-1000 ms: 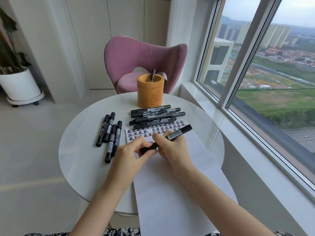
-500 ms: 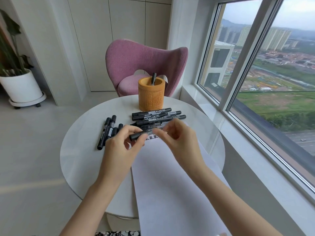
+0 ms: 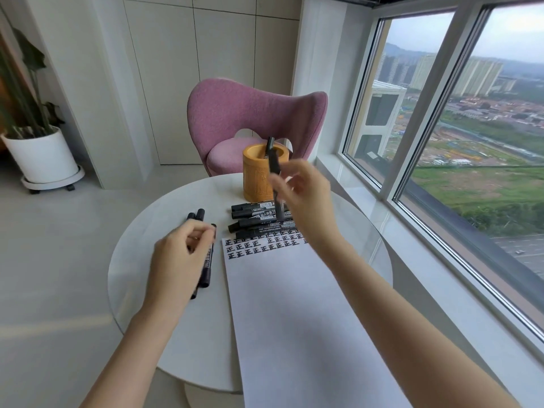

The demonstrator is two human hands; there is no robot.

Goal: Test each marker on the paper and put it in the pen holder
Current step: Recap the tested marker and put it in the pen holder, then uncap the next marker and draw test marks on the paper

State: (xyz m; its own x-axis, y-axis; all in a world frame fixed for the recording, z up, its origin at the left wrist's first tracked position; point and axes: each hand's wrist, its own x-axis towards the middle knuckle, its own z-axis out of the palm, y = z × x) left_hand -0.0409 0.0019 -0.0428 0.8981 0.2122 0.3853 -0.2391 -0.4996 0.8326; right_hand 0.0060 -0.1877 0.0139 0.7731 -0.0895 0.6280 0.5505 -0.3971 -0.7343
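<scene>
Over the far side of the round white counter (image 3: 138,278), my right hand (image 3: 304,201) is pinching a black marker (image 3: 275,169) between thumb and fingertips, holding it nearly upright just in front of the orange pen holder (image 3: 256,179); its lower end is looking blurred. A second marker (image 3: 270,141) is sticking up out of the holder's mouth. Below my right hand a row of markers (image 3: 256,220) is lying side by side, touching the far edge of the paper (image 3: 294,313), where rows of black test characters (image 3: 256,246) are showing. My left hand (image 3: 181,257) is hovering with curled fingers over the loose markers (image 3: 207,267) lying left of the paper, and I cannot tell whether it is gripping one. Beyond the counter a pink armchair (image 3: 250,116) is facing me, a potted plant (image 3: 41,156) is standing on the floor at left, and a window (image 3: 471,148) is looking out over the city at right.
</scene>
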